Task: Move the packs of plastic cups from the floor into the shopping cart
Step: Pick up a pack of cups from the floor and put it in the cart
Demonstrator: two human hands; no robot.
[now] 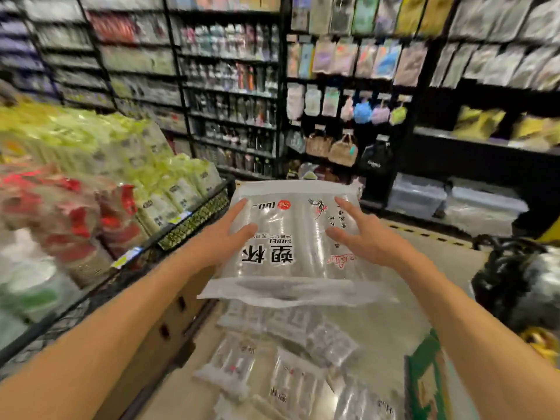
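L hand (222, 237) + R hand (371, 237) flat on cup pack (291, 237), fingers straight, spread, more packs (291, 386) on floor (400, 316) below cup pack, cart (497, 268) right of it

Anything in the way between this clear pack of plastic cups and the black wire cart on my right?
Nothing visible: the clear pack of plastic cups is lifted, with only bare floor between it and the blurred black wire cart.

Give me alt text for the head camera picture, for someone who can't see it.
A left hand and a right hand hold a clear pack of cups between them, fingers spread, in a store aisle. More packs lie on the floor below; stocked shelves stand behind.
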